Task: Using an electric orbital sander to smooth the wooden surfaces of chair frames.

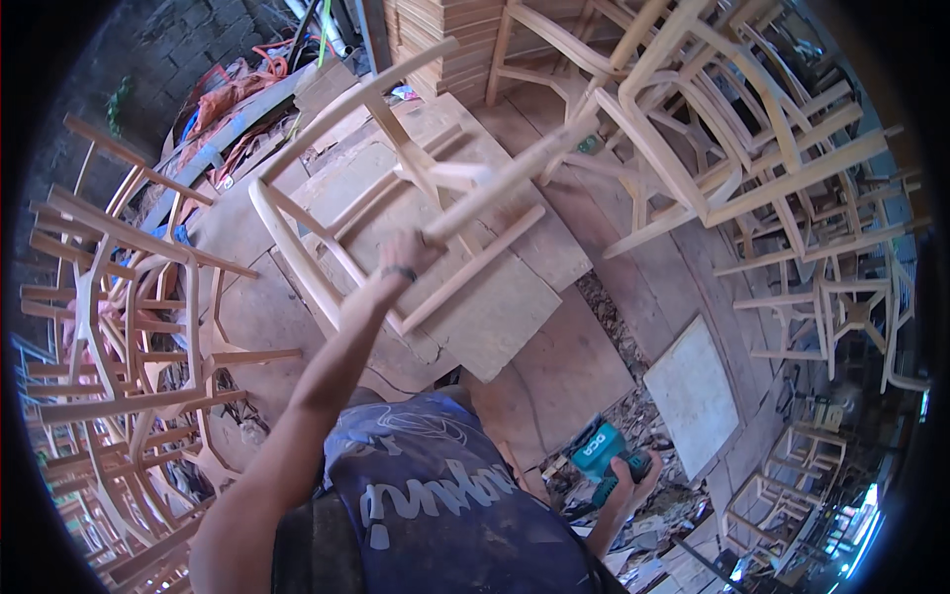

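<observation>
My left hand (409, 251) is stretched forward and grips a leg of an unfinished wooden chair frame (341, 213), holding it tipped over above a low wooden work board (505, 307). A dark band sits on that wrist. My right hand (625, 482) hangs low at my right side, closed on a teal power sander (598, 447). My blue printed shirt fills the bottom middle of the view.
Stacks of bare wooden chair frames stand at the left (119, 327) and at the right (782, 168). Flat boards (445, 40) are piled at the back. A pale square panel (693, 391) lies on the floor among wood scraps.
</observation>
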Available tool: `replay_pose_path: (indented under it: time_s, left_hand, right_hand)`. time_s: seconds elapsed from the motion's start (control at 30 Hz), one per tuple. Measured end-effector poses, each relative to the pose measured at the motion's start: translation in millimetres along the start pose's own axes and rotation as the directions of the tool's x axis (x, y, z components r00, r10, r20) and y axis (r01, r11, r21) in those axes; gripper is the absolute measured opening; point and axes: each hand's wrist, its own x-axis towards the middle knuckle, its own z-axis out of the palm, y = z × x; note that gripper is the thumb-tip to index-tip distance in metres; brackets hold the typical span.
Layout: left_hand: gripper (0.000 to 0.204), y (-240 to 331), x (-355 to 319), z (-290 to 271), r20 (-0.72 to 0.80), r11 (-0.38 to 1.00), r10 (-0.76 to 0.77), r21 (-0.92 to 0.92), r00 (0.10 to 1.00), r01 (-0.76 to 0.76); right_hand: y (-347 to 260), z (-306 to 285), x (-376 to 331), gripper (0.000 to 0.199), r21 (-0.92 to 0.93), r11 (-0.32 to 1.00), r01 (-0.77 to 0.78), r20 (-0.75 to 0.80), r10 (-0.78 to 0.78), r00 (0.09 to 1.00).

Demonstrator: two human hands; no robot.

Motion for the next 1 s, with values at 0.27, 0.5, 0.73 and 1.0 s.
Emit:
replay_pose_path:
  time_s: [0.27, 0.5, 0.73, 1.0]
  left_hand:
    - [0.058, 11.8, -188.6, 44.1, 0.138, 0.993, 0.016, -0.121, 0.990, 0.001]
    - [0.048, -15.1, -219.8, 94.7, -0.096, 0.939, 0.200, -0.265, 0.975, -0.218]
    - [0.041, -10.9, -179.7, 40.8, -0.117, 0.908, 0.216, -0.341, 0.969, -0.244]
    - [0.033, -63.9, -215.0, 35.9, -0.609, 0.516, 0.015, -0.675, 0.793, -0.528]
  right_hand:
    - [-12.3, 14.7, 59.3, 0.055, -0.226, 0.903, 0.364, 0.041, -0.365, 0.930]
    - [-143.0, 66.4, 3.5, 0.059, -0.158, 0.767, 0.621, 0.070, -0.619, 0.782]
    - [-190.0, 125.4, -75.1, 0.072, 0.604, 0.694, 0.393, 0.376, -0.682, 0.627]
    - [-217.5, 177.4, -97.7, 0.077, 0.580, 0.744, 0.331, 0.666, -0.667, 0.333]
